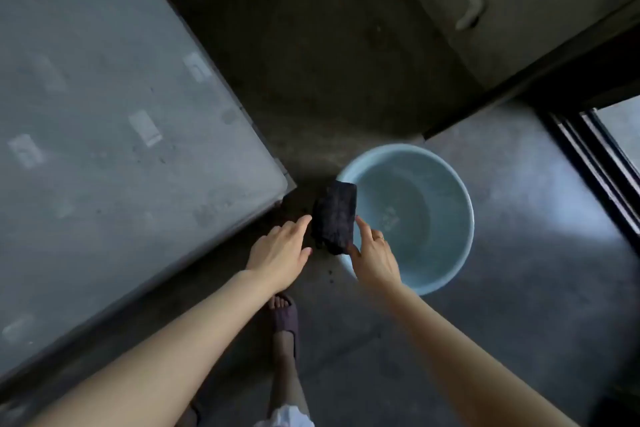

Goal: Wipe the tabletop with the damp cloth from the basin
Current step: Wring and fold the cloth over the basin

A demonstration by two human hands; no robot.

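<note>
Dark, folded cloth [335, 217]: held up between both hands, above the floor at the left rim of the basin, its upper end overlapping that rim in the view.

Left hand [280, 255]: fingers extended and close together, fingertips touching the cloth's left edge; thumb lies beside the lower left of the cloth. Whether the thumb grips it cannot be told.

Right hand [374, 257]: index finger straight along the cloth's right edge, thumb at the lower right corner, pinching there; ring [380, 238] on one finger. The other fingers are hidden behind the hand.

Basin [464, 198]: pale blue, round, standing on the floor just right of the cloth; inside shows a faint printed mark at the bottom. Whether it holds water cannot be told.

Tabletop [114, 121]: grey, with pale rectangular reflections, filling the left of the view; its near corner lies just left of the cloth, not touching.

Floor [526, 253]: grey concrete, small dark drops below the cloth.

Foot in a dark slipper [284, 317]: below the hands, between the forearms.

White pipe [469, 7]: upper right, against a wall.
</note>
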